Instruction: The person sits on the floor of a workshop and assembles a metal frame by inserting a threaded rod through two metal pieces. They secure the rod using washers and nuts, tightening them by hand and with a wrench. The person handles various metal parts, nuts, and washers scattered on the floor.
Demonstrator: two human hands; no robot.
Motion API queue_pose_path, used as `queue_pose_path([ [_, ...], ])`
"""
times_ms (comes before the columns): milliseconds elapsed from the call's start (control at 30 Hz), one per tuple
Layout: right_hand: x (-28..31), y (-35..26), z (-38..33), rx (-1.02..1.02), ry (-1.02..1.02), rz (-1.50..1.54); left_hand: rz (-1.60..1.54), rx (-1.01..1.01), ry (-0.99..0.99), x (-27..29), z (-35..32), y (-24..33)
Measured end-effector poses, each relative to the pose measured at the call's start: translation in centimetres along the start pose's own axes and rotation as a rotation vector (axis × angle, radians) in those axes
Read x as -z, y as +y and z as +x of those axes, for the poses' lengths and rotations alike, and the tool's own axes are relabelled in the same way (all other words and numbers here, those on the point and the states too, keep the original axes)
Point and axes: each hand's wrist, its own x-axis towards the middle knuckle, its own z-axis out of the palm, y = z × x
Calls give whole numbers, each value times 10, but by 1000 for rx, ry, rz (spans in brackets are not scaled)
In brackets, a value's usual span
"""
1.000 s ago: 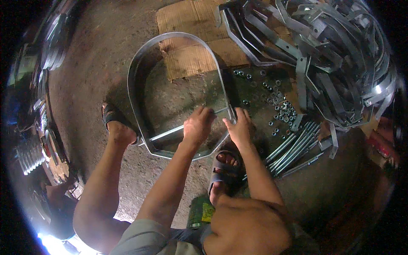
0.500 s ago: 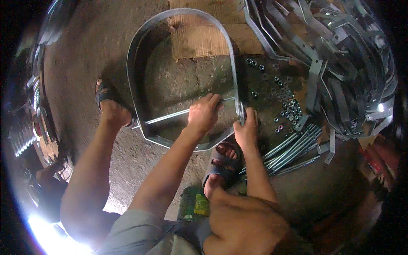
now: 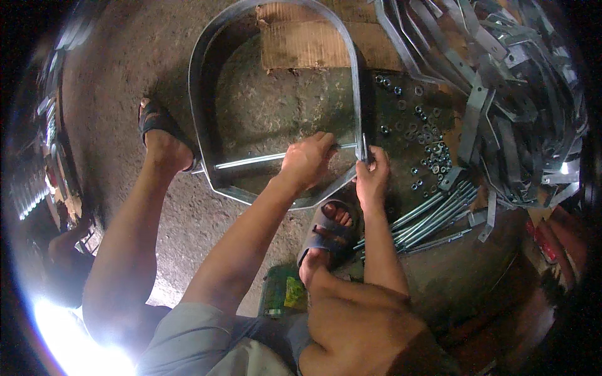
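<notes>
A large rounded band clamp, bent from flat grey metal strap, stands on the ground in front of me. A thin threaded rod runs across it, through its left side and up to the joint on its right side. My left hand is wrapped round the rod inside the band, near its right end. At the right-hand joint my right hand pinches the overlapping strap ends between thumb and fingers. Whether a nut sits in those fingers is hidden.
Loose nuts and washers lie scattered on the right. Below them is a bundle of threaded rods. A heap of bent metal straps fills the far right. Flattened cardboard lies beyond the band. My sandalled feet flank it.
The view has shifted, so the clamp sits a little higher and further right. My right hand has moved slightly up at the joint. The left hand still grips the rod.
</notes>
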Motion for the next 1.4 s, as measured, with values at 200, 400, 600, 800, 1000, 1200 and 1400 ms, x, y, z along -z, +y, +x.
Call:
queue_pose_path([
  [200, 0, 6, -1, -127, -35, 78, 48, -7, 73, -4, -5, 3],
  [400, 5, 10, -8, -139, -69, 259, 70, -15, 48, -6, -1, 3],
  [600, 4, 14, -8, -214, -62, 306, 51, -45, 31, -6, 3, 4],
  [800, 1, 19, -7, -134, -37, 237, 68, 3, -26, -1, 2, 11],
  [1000, 0, 18, -1, -87, -14, 219, 113, -22, -70, 1, 4, 13],
  [1200, 0, 19, -2, -59, -20, 209, 84, -43, -11, -5, 5, 11],
  [1400, 1, 23, -1, 21, -10, 135, 82, 1, -51, -8, 10, 8],
])
